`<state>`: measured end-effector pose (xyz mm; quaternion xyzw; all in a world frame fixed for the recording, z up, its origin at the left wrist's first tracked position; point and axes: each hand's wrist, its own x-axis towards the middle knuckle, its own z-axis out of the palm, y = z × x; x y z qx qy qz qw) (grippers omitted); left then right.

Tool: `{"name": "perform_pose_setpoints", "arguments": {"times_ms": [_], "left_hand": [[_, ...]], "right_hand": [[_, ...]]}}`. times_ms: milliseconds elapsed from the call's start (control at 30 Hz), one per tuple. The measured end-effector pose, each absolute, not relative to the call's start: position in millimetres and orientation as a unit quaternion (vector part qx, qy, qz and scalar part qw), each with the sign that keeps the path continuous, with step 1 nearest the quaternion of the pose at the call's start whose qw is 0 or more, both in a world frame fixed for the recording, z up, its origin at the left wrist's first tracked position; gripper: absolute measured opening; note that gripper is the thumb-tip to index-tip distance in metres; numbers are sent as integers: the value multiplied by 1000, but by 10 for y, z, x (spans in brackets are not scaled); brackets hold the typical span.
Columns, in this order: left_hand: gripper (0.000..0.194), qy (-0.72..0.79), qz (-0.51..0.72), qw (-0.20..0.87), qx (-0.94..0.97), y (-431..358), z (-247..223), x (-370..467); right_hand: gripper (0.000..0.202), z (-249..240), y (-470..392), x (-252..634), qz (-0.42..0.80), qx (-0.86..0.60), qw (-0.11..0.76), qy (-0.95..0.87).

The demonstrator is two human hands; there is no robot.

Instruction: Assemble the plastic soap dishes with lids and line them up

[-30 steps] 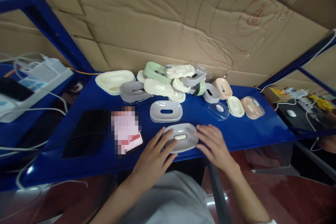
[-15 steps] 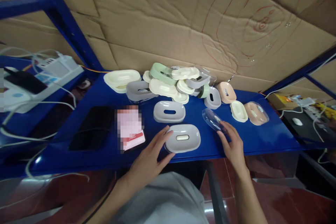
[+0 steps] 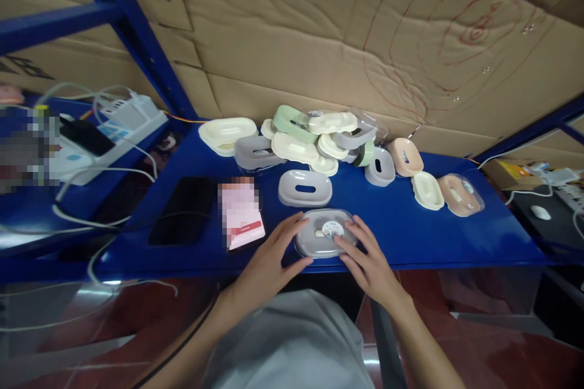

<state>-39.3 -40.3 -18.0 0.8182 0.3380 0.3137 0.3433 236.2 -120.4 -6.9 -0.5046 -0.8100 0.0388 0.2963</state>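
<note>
In front of me on the blue table lies a grey oval soap dish (image 3: 306, 244) with a pale piece in its middle slot. A clear plastic lid (image 3: 322, 219) with a round white label (image 3: 333, 229) covers it. My left hand (image 3: 270, 255) grips the left end, thumb at the near edge and fingers at the far edge. On the right end, my right hand (image 3: 370, 258) holds the lid's rim, its fingers bent over the edge and top. Just behind sits another grey oval dish (image 3: 292, 196), with an open slot and no lid.
A pile of cream, green and grey dishes (image 3: 294, 149) lies against the cardboard wall (image 3: 283, 36). Peach dishes (image 3: 406, 157) and a cream one (image 3: 427, 190) are to the right. A phone with a lit, blurred screen (image 3: 241, 213) and a dark flat object (image 3: 182, 209) lie left.
My right hand has moved left, bringing the clear lid from beside the grey soap dish onto its top. My left hand remains at the dish's left end. The view has shifted slightly.
</note>
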Motion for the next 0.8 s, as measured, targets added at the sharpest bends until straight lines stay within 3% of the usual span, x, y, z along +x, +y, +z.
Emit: {"name": "perform_pose_setpoints", "arguments": {"times_ms": [633, 800], "left_hand": [[67, 356, 313, 302, 827, -438, -232, -354], [67, 352, 314, 298, 830, -427, -227, -368]], "right_hand": [[62, -44, -1134, 2419, 65, -533, 275, -797], [77, -27, -1103, 2395, 66, -547, 258, -793]]}}
